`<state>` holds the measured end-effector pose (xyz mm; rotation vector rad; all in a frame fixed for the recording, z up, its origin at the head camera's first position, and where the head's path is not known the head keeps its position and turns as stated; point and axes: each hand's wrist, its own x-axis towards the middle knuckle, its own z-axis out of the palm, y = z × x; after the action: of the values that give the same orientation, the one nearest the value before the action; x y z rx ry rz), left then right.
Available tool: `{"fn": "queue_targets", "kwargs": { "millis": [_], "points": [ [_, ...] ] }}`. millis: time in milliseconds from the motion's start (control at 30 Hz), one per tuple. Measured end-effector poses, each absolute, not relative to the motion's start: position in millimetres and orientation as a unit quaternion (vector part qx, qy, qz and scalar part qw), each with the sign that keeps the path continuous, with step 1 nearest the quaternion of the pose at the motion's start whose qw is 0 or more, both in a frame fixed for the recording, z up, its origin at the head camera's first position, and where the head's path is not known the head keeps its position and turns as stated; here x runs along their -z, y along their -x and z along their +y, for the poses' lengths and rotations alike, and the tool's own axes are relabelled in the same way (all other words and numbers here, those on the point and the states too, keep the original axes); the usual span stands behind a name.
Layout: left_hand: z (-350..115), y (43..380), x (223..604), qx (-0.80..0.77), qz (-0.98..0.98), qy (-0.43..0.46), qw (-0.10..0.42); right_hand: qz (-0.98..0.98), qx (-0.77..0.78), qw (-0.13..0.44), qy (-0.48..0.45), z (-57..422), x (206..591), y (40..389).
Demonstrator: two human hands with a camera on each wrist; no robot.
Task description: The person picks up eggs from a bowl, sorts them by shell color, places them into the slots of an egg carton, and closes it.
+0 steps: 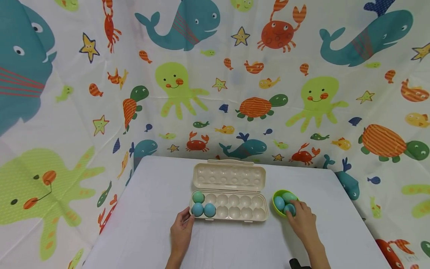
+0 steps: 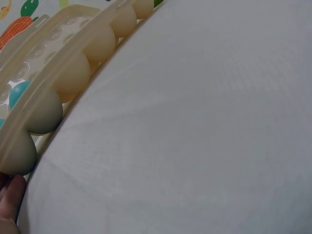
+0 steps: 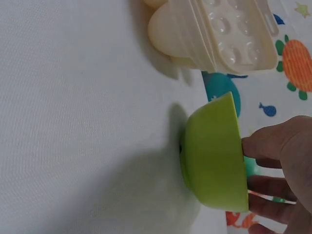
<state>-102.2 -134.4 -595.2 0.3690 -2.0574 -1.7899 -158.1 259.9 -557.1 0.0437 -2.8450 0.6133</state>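
The left hand (image 1: 181, 232) pinches the near left corner of a beige egg carton (image 1: 231, 219), its thumb along the front edge and its fingers by the left end; in the left wrist view, fingertips meet the rounded underside of the end cup. The carton lies open on a white tablecloth (image 1: 134, 231), its lid (image 1: 229, 175) folded back on the far side, with two rows of six cups. At the left end, a green egg (image 1: 198, 197) sits in the far row, and two blue eggs (image 1: 197, 209) sit side by side in the near row. Just to the right of the carton stands a lime-green bowl (image 3: 214, 156) holding three more eggs. The right hand (image 1: 305, 221) reaches over the near right rim and grasps the nearest blue egg (image 1: 289, 209) between thumb and fingers, the egg lying within the bowl beside another blue egg (image 1: 279, 203) and a paler green one (image 1: 288, 197). Behind the table hangs a sea-animal curtain (image 1: 255, 107), printed with whales, crabs, turtles and octopuses
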Motion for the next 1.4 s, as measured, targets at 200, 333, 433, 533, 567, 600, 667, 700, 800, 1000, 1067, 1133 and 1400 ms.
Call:
{"fn": "queue_targets", "kwargs": {
  "millis": [200, 333, 433, 533, 567, 600, 667, 700, 800, 1000, 1067, 1133, 1400],
  "points": [
    [-133.7, 102.8, 595.4, 0.643, -0.728, -0.132, 0.197, -0.975, -0.203, 0.085, -0.003, 261.1, 555.2, 159.0],
    [-133.9, 103.7, 595.6, 0.640, -0.730, -0.133, 0.199, -0.978, -0.198, 0.067, 0.003, 261.3, 554.0, 162.9],
    [-134.5, 104.3, 594.9, 0.638, -0.732, -0.131, 0.200, -0.979, -0.193, 0.063, 0.005, 260.0, 552.3, 166.1],
    [-134.9, 104.6, 593.8, 0.640, -0.730, -0.130, 0.202, -0.979, -0.192, 0.073, -0.004, 257.3, 549.5, 169.4],
    [-135.0, 104.6, 593.6, 0.642, -0.728, -0.130, 0.203, -0.978, -0.193, 0.079, -0.010, 256.2, 548.6, 170.8],
    [-134.9, 104.5, 593.3, 0.643, -0.726, -0.130, 0.205, -0.978, -0.193, 0.083, -0.019, 255.0, 547.7, 172.5],
    [-134.8, 104.3, 592.7, 0.644, -0.725, -0.132, 0.205, -0.977, -0.188, 0.094, -0.041, 252.4, 546.7, 176.8],
    [-134.8, 104.2, 592.4, 0.645, -0.724, -0.132, 0.205, -0.976, -0.185, 0.098, -0.053, 251.4, 546.8, 179.3],
    [-134.7, 103.7, 592.0, 0.642, -0.727, -0.136, 0.202, -0.976, -0.165, 0.111, -0.094, 248.2, 548.1, 186.5],
    [-134.1, 102.1, 593.9, 0.643, -0.727, -0.138, 0.199, -0.970, -0.140, 0.133, -0.146, 247.6, 553.7, 193.9],
    [-134.1, 101.8, 594.9, 0.641, -0.728, -0.136, 0.201, -0.968, -0.139, 0.136, -0.157, 248.0, 554.2, 195.1],
    [-134.2, 101.6, 595.3, 0.641, -0.728, -0.135, 0.202, -0.968, -0.136, 0.135, -0.165, 248.5, 554.3, 196.4],
    [-134.3, 100.7, 594.0, 0.635, -0.733, -0.140, 0.199, -0.977, -0.111, 0.085, -0.161, 248.5, 551.3, 200.3]
  ]
}}
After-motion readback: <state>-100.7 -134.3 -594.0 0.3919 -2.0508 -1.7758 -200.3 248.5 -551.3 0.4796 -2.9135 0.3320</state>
